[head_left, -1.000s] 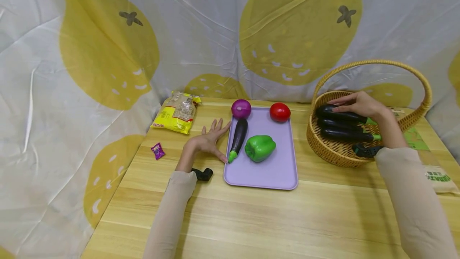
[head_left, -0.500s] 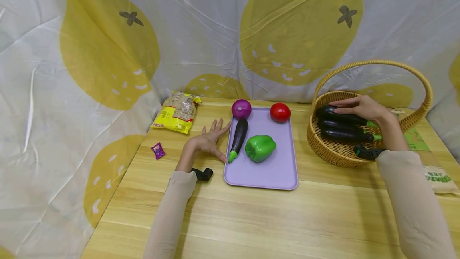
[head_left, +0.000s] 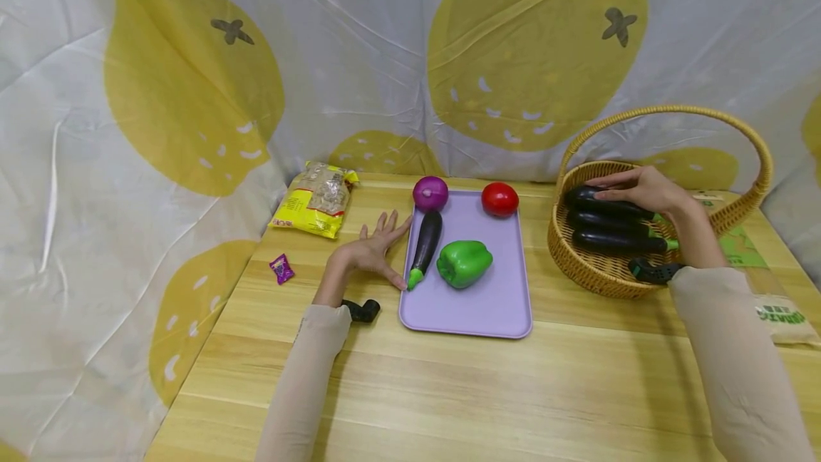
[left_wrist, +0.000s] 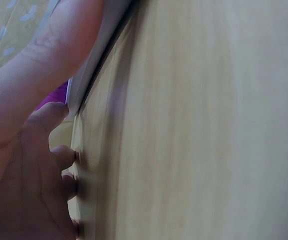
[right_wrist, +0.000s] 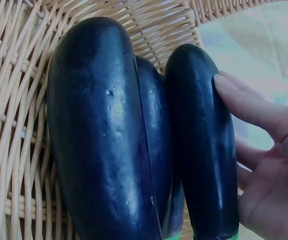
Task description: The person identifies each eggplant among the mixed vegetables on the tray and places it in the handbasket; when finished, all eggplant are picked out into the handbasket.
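Observation:
In the head view my left hand (head_left: 370, 251) lies with spread fingers at the left side of a lilac tray (head_left: 484, 312), thumb and index tips at its rim. On the tray are a small eggplant (head_left: 426, 242) and a green bell pepper (head_left: 464, 264). A purple onion (head_left: 430, 193) and a red tomato (head_left: 499, 199) sit at its far corners. My right hand (head_left: 648, 190) reaches into a wicker basket (head_left: 574, 269) and holds the farthest eggplant (right_wrist: 201, 135), thumb on its side, fingers partly hidden behind. Two more eggplants (right_wrist: 101, 125) lie beside it.
The basket's tall handle (head_left: 667, 111) arches over the right hand. A yellow food bag (head_left: 314, 202) and a small purple candy (head_left: 281, 269) lie left of the tray. Behind the basket lies a printed bag (head_left: 779, 316). A lemon-print cloth (head_left: 359, 55) hangs along the back.
The right hand and the eggplant under it shift only slightly inside the basket. The left hand stays at the tray's rim.

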A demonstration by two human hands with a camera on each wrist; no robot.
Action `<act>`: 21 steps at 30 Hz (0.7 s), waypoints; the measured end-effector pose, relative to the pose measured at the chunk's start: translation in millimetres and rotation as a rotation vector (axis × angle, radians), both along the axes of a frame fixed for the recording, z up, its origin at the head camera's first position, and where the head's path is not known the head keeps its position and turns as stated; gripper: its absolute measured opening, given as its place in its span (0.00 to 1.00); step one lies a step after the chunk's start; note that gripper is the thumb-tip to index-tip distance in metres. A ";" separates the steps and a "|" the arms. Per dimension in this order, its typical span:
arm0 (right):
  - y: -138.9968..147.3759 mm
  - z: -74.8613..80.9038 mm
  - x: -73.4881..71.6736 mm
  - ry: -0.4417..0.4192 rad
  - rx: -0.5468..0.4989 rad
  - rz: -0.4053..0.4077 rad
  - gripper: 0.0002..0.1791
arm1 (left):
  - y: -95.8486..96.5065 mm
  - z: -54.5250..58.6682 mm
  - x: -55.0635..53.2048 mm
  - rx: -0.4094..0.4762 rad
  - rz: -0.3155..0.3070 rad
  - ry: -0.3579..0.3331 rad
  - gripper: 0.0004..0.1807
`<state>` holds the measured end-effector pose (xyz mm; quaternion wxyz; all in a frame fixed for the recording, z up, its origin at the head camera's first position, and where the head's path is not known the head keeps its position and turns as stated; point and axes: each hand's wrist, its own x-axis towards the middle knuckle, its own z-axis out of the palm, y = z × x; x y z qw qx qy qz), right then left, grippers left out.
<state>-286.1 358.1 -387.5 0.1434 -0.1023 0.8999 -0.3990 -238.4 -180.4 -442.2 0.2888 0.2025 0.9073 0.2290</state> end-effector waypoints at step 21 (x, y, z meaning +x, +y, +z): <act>-23.3 48.0 39.7 0.070 0.213 0.073 0.28 | -0.7 -0.7 -0.6 0.001 -0.010 0.017 0.78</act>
